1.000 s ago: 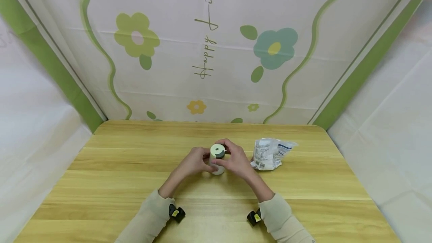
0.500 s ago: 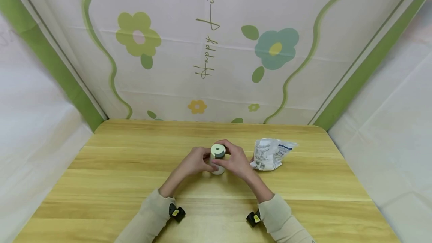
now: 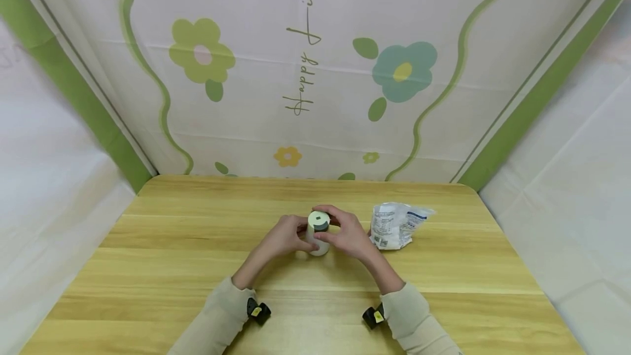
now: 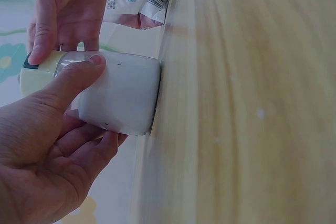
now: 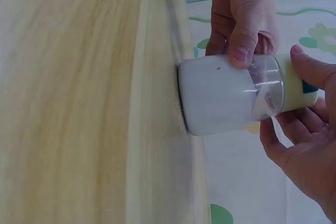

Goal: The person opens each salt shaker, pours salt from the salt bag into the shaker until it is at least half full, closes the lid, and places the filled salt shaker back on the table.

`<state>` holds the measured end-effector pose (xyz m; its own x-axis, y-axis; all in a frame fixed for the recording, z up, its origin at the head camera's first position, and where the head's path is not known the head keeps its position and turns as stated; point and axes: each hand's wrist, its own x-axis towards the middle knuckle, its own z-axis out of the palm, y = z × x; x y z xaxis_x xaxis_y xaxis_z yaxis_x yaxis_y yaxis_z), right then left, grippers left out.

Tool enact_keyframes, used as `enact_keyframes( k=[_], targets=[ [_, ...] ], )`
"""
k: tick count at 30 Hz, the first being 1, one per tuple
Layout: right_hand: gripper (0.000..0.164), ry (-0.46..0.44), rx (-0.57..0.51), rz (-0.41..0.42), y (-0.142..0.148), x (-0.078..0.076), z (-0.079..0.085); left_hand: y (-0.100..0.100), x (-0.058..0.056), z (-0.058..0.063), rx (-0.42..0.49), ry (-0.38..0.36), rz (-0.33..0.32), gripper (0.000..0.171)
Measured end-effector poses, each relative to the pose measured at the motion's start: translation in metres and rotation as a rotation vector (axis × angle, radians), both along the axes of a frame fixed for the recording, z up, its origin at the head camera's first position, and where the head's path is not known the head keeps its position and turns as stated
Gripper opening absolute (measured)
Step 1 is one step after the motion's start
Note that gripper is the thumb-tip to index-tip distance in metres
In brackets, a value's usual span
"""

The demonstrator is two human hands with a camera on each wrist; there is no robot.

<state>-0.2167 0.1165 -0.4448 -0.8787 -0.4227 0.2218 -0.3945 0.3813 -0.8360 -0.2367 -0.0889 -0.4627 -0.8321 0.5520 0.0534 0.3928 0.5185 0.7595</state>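
Observation:
A clear seasoning jar [image 5: 218,95] filled with white powder stands upright on the wooden table. Its cream cap [image 3: 314,222] has a dark green section and a small dark square on top. My left hand [image 3: 285,234] grips the jar's body, thumb on the near side and fingers round the back. Higher up, my right hand [image 3: 348,234] holds the cap between thumb and fingers. Through the glass just below the cap, a gap above the powder shows in the right wrist view. Right of the right hand sits a crumpled white printed packet [image 3: 391,227].
The wooden table [image 3: 197,289] reaches back to a white cloth wall [image 3: 246,97] with flower prints, and cloth hangs at both sides. Tiny white specks [image 4: 261,113] lie on the tabletop. Each sleeve carries a black wrist camera [image 3: 258,311].
My right hand has shifted very slightly to the right round the cap, its thumb moving along the front. The left hand, jar and packet stay in place.

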Motion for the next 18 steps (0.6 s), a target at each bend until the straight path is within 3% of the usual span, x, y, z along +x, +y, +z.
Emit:
enact_keyframes(
  k=[10, 18],
  targets=[
    [0.050, 0.051, 0.017, -0.092, -0.0070, -0.0002, -0.0021, -0.0010, -0.0022, 0.0001, -0.003, 0.022, 0.002, 0.027],
    [0.060, 0.017, 0.048, 0.013, 0.0012, -0.0018, -0.0011, 0.0003, -0.0015, -0.0014, 0.000, 0.008, -0.007, 0.032]
  ],
)
